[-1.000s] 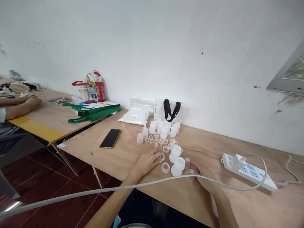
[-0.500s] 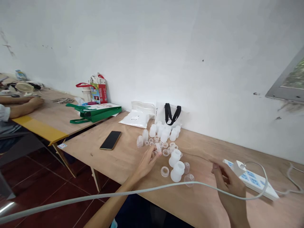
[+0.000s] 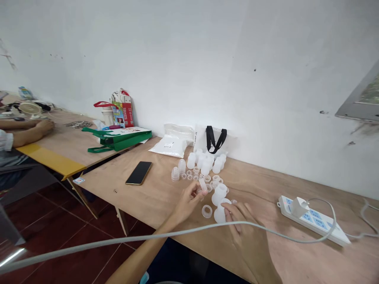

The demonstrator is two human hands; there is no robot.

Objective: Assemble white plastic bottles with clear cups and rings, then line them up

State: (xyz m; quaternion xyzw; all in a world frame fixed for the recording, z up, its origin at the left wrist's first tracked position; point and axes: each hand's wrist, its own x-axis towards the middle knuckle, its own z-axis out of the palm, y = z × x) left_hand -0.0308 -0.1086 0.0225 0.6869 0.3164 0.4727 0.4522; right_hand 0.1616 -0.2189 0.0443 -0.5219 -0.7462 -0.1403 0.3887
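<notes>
My left hand [image 3: 191,197] is closed, its fingertips pinching a translucent plastic ring [image 3: 203,184] above the loose parts. My right hand [image 3: 242,225] is at the nearest white bottle [image 3: 219,215], its bent fingers overlapping the bottle's right side. Whether they grip it is hidden. Another white bottle [image 3: 219,194] stands just behind. A loose ring [image 3: 207,211] lies to the left of the nearest bottle. Several small clear rings [image 3: 190,177] lie beyond my left hand, near two clear domed caps [image 3: 175,173]. A group of white bottles [image 3: 205,167] stands farther back.
A grey cable [image 3: 118,241] crosses in front of my forearms to a white power strip [image 3: 314,221] on the right. A phone [image 3: 139,172], a white plastic packet [image 3: 168,146] and a green bag [image 3: 127,140] lie leftward. Another person's hand [image 3: 45,127] rests on the neighbouring table.
My right hand has moved left from beside the power strip to the nearest bottle. My left hand still holds the ring, now slightly farther right.
</notes>
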